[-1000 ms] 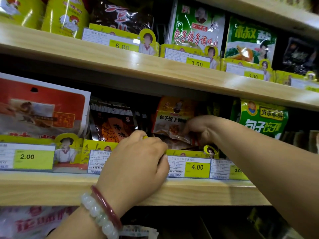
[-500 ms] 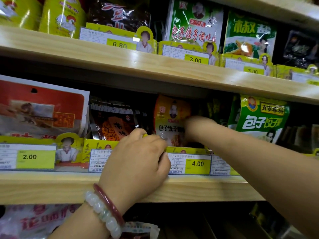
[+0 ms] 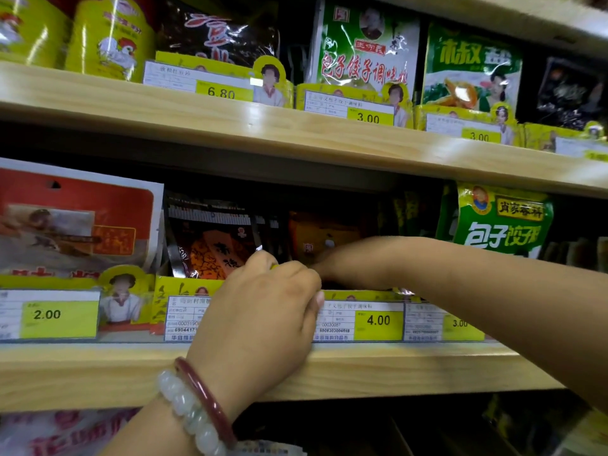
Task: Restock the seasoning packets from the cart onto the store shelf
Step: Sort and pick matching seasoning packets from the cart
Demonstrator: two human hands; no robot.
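An orange seasoning packet (image 3: 320, 233) stands deep in the dark middle slot of the lower shelf (image 3: 394, 370). My right hand (image 3: 339, 263) reaches in from the right and lies across the packet's lower part. Its fingertips are blurred and partly behind my left hand, so its hold is unclear. My left hand (image 3: 260, 314), with two bracelets on the wrist, curls its fingers over the top of the yellow price-tag strip (image 3: 362, 319) in front of that slot. The cart is out of view.
A dark red-orange packet (image 3: 210, 245) stands left of the slot, and a large red and white bag (image 3: 75, 222) lies further left. A green packet (image 3: 500, 222) stands on the right. The upper shelf (image 3: 263, 126) overhangs closely with more packets and yellow cans.
My right hand has pushed the orange packet from the front of the slot back into the dark, and it stands more upright. My left hand has stayed on the price-tag strip.
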